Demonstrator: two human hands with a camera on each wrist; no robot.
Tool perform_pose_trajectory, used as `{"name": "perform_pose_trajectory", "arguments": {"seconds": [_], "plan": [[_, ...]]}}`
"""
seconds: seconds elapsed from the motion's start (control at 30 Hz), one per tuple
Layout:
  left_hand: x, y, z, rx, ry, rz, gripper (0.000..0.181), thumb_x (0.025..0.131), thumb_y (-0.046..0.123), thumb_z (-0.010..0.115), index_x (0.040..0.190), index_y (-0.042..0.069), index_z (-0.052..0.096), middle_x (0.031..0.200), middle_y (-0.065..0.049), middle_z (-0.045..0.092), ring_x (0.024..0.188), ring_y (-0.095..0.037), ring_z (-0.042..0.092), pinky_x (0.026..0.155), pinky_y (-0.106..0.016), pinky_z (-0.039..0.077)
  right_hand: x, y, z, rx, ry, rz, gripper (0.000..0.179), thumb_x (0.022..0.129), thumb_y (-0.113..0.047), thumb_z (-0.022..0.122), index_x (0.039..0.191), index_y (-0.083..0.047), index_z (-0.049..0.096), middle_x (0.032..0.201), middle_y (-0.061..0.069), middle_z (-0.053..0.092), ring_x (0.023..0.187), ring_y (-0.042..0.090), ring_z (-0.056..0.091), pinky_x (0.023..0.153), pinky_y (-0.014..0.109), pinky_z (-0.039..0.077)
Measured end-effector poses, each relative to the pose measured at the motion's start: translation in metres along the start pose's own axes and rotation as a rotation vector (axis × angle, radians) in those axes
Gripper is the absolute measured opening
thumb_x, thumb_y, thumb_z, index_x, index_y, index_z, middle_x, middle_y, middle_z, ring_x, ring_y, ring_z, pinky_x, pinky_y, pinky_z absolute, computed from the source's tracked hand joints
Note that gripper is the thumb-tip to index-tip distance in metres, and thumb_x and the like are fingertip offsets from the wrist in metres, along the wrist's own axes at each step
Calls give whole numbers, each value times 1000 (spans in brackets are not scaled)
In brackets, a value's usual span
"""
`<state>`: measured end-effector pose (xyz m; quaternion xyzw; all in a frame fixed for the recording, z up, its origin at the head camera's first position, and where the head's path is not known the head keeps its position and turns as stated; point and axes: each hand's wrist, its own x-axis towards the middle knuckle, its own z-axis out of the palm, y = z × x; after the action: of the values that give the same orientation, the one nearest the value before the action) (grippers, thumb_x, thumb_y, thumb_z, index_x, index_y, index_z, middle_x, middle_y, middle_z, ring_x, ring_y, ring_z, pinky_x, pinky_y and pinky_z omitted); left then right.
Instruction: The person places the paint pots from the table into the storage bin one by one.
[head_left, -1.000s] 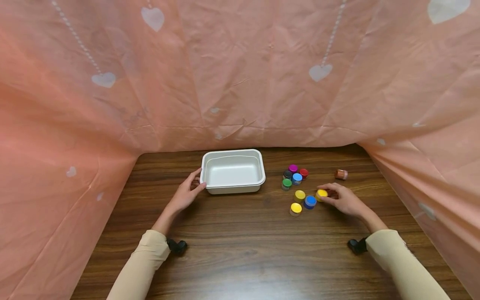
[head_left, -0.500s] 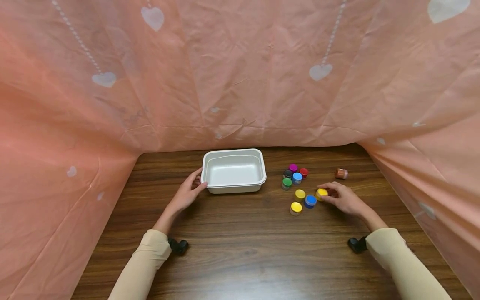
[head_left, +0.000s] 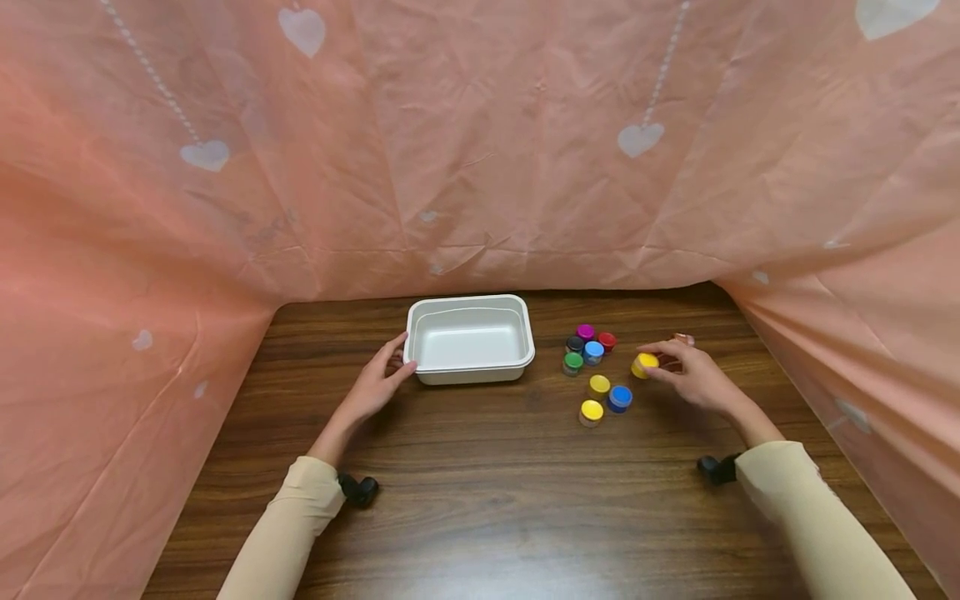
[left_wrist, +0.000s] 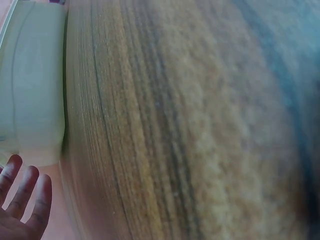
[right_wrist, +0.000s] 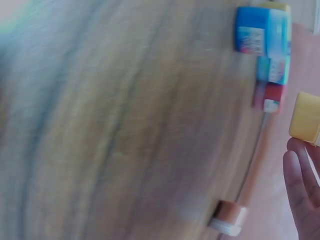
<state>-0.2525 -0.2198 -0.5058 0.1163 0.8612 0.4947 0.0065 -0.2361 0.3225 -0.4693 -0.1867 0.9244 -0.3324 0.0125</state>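
Note:
My left hand (head_left: 375, 383) is at the left end of a white rectangular basin (head_left: 472, 374), thumb at its front left corner and fingertips along its left side. In the left wrist view those fingers (left_wrist: 30, 192) look relaxed and spread beside the basin's wall (left_wrist: 37, 85). My right hand (head_left: 693, 375) pinches a small yellow-lidded paint pot (head_left: 645, 365) between thumb and fingers. The right wrist view shows this pot (right_wrist: 305, 119) raised above the tabletop. Just left of it stand a blue pot (head_left: 620, 399) and two yellow-lidded ones (head_left: 599, 386).
Farther back is a cluster of pots with green (head_left: 573, 362), black, light blue (head_left: 593, 352), purple and red lids. A brown pot (right_wrist: 230, 217) lies on its side, mostly hidden behind my right hand in the head view. Pink cloth (head_left: 480, 167) encloses the wooden table.
My right hand has lifted the yellow pot and moved it slightly away from me, off its spot next to the blue pot. My left hand stays at the basin.

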Motion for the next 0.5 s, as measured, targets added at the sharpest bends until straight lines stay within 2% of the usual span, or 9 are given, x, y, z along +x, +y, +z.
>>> {"name": "perform_pose_trajectory", "arguments": {"seconds": [0.2,0.5], "plan": [[1,2,1,27,-4,-19,62,104,23,64,160,10,38,124,-19,61,114,-33,62,93,-39,49,10,-18,-7,-10,14,-6,37,105,-19,62,139,-5,63,124,14,65,111,32,62,98,54,52],[0,4,6,20,-9,14,64,104,23,65,160,8,37,123,-20,62,113,-35,62,97,-46,48,28,-47,-6,62,22,3,41,105,-22,63,141,-4,61,130,17,63,115,35,62,104,60,49]]}}
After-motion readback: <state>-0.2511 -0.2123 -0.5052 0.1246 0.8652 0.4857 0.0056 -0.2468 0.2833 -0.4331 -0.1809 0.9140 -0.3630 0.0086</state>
